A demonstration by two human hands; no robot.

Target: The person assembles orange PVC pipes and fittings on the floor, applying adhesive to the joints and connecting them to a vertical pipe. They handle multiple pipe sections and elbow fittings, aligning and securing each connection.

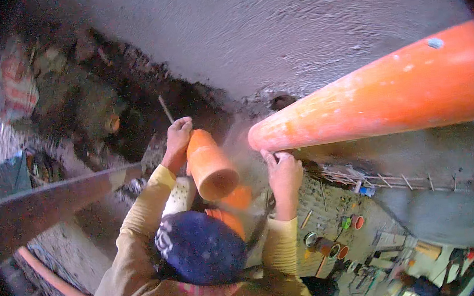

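- The right hand (283, 173) is the nearer one to the long orange pipe (369, 98): its bent fingertips meet the underside of the pipe's narrow-looking end. Whether they grip it or only rest against it, I cannot tell.
- From those fingers the pipe's long axis runs off to the person's right and slightly upward, seeming to widen towards the viewer.
- The left hand (178, 137) is left of the long pipe's end, well apart from it. Its fingers are bunched, with little gap showing, at the far end of a short orange tube (206, 154); how firm the hold is, I cannot tell.
- A thin, straight rod (165, 109) juts out just beyond the left fingers; whether they pinch it is unclear.
- The short tube is smooth and hollow, its round mouth turned towards the viewer. The long pipe is smooth too, scuffed and spotted with pale marks.
- Beyond the long pipe spreads grey plaster (270, 19), rough with sweeping ridges.
- Left of the long pipe, past the hands, are dark, crumbly rubble (89, 99) and a flat-faced brown beam (60, 205).
- Below the long pipe lies a lattice of thin bars (388, 180), with small round containers (335, 250) further down.
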